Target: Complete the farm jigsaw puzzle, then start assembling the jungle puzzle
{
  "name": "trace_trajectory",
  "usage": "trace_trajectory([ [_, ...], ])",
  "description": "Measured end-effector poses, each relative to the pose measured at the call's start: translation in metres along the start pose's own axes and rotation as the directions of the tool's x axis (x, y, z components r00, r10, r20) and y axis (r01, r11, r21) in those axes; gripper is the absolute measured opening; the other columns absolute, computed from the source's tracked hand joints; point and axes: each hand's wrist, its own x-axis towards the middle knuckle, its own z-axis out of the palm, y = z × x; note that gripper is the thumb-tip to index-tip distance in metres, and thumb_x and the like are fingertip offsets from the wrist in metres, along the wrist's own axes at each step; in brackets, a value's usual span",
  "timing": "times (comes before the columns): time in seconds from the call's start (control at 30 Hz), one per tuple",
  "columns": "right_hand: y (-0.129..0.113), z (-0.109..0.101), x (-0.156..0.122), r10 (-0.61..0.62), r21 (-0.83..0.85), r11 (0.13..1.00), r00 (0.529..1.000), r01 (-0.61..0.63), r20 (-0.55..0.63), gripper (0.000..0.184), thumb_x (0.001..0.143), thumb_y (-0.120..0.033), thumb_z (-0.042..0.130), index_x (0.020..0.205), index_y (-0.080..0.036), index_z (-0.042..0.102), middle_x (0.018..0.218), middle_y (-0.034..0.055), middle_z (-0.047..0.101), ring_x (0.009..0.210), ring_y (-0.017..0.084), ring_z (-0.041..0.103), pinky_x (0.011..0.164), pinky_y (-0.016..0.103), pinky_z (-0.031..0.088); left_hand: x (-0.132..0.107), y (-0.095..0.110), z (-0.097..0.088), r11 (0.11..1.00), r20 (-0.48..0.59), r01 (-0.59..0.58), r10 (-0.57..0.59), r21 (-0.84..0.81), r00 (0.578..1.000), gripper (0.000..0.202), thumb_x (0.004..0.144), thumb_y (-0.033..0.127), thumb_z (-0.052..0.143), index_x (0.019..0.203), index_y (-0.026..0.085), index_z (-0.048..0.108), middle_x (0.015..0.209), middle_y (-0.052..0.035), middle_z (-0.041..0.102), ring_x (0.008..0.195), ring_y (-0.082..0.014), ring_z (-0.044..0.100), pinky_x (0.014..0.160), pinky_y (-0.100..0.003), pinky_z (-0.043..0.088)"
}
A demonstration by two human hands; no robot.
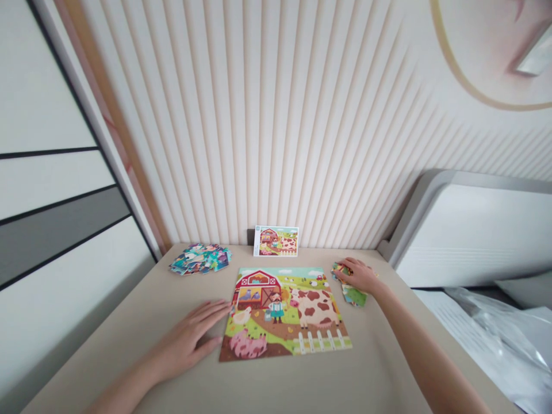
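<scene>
Our hands lie well apart, with the puzzle between them; our left hand (188,339) rests open and flat, fingers spread, its fingertips touching the left edge of a farmyard jigsaw puzzle (284,313); our right hand (357,275) sits curved over a small heap of loose puzzle pieces (354,295), and we cannot tell whether it is pinching any of them; that heap lies just beside the puzzle's far right corner, partly hidden under our palm and fingers.

The puzzle lies flat on a beige surface (328,379) directly ahead of our left hand and left of our right; it shows a red barn, a farmer, a spotted cow, a pink pig and a white fence; beyond our left hand, past the puzzle's far left corner, sits a scattered pile of puzzle pieces (199,259) in blues and teals; between our hands and farther off, a picture card (276,241) of the farm scene stands tilted against a ribbed cream wall panel (241,121); far past our right hand are a white panelled unit (468,233) and a crumpled plastic sheet (495,339).
</scene>
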Motion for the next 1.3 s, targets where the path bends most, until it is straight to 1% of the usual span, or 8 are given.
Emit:
trace_trajectory([
  [0.13,-0.005,-0.004,-0.014,-0.043,0.002,0.999,0.999,0.043,0.001,0.069,0.090,-0.080,0.041,0.141,-0.038,0.060,0.151,0.0075,0.054,0.133,0.038,0.052,0.108,0.056,0.041,0.009,0.013,0.007,0.999,-0.074,0.026,-0.024,0.036,0.997,0.069,0.104,0.049,0.049,0.164,0.034,0.020,0.166,-0.0022,0.035,0.149,-0.0288,0.040,0.123,-0.043,0.036],
  [0.27,-0.009,-0.006,-0.026,-0.084,-0.003,0.996,0.996,0.084,0.011,0.067,0.091,-0.078,0.041,0.140,-0.037,0.061,0.150,0.0082,0.055,0.133,0.037,0.052,0.107,0.057,0.041,0.027,0.028,0.018,0.998,-0.017,0.017,-0.016,0.058,1.000,0.073,0.106,0.051,0.043,0.166,0.031,0.008,0.169,-0.0046,0.025,0.154,-0.0293,0.030,0.127,-0.049,0.024],
  [0.37,-0.009,-0.008,-0.037,-0.118,0.000,0.993,0.993,0.118,0.015,0.067,0.092,-0.078,0.040,0.140,-0.037,0.061,0.150,0.0086,0.055,0.134,0.037,0.051,0.108,0.056,0.041,0.035,0.033,0.024,0.998,-0.006,-0.016,0.017,0.054,1.000,0.073,0.106,0.052,0.043,0.166,0.030,0.008,0.169,-0.0060,0.024,0.155,-0.0295,0.029,0.127,-0.050,0.019],
  [0.6,-0.004,-0.009,-0.070,-0.208,0.017,0.978,0.978,0.208,0.025,0.066,0.092,-0.077,0.042,0.142,-0.037,0.060,0.150,0.0100,0.054,0.136,0.036,0.050,0.111,0.056,0.039,0.021,0.039,0.017,0.993,0.048,0.029,-0.035,0.118,0.998,0.071,0.105,0.054,0.040,0.165,0.031,0.010,0.170,-0.0045,0.020,0.155,-0.0307,0.028,0.128,-0.051,0.019],
  [0.8,-0.014,-0.014,-0.107,-0.304,0.015,0.953,0.953,0.303,0.015,0.059,0.094,-0.073,0.045,0.141,-0.040,0.060,0.150,0.0085,0.054,0.137,0.034,0.048,0.112,0.056,0.038,0.007,0.036,0.008,0.992,0.129,0.021,-0.037,0.124,0.991,0.086,0.100,0.058,0.048,0.165,0.031,-0.002,0.171,-0.0044,0.012,0.156,-0.0311,0.023,0.128,-0.052,0.017],
  [0.97,-0.019,-0.021,-0.131,-0.362,0.031,0.932,0.932,0.362,0.026,0.057,0.094,-0.070,0.048,0.142,-0.041,0.059,0.153,0.0068,0.052,0.140,0.035,0.046,0.113,0.057,0.038,0.010,0.033,0.011,0.990,0.146,-0.002,-0.019,0.143,0.989,0.086,0.101,0.061,0.044,0.164,0.029,-0.005,0.170,-0.0058,0.013,0.157,-0.0302,0.022,0.128,-0.050,0.016],
  [1.13,-0.016,-0.021,-0.136,-0.393,0.028,0.919,0.918,0.392,0.042,0.056,0.096,-0.068,0.048,0.144,-0.040,0.058,0.154,0.0072,0.052,0.140,0.035,0.046,0.113,0.058,0.038,0.023,0.031,0.014,0.989,0.151,-0.010,-0.012,0.148,0.988,0.088,0.101,0.063,0.045,0.164,0.027,-0.005,0.170,-0.0064,0.014,0.157,-0.0305,0.021,0.128,-0.051,0.017],
  [1.3,-0.014,-0.017,-0.135,-0.378,0.023,0.926,0.925,0.378,0.038,0.058,0.095,-0.069,0.048,0.145,-0.041,0.056,0.158,0.0056,0.048,0.143,0.036,0.044,0.115,0.061,0.034,0.027,0.029,0.017,0.991,0.157,0.010,-0.031,0.131,0.987,0.085,0.101,0.061,0.043,0.164,0.029,-0.003,0.171,-0.0065,0.012,0.157,-0.0315,0.021,0.127,-0.054,0.015],
])
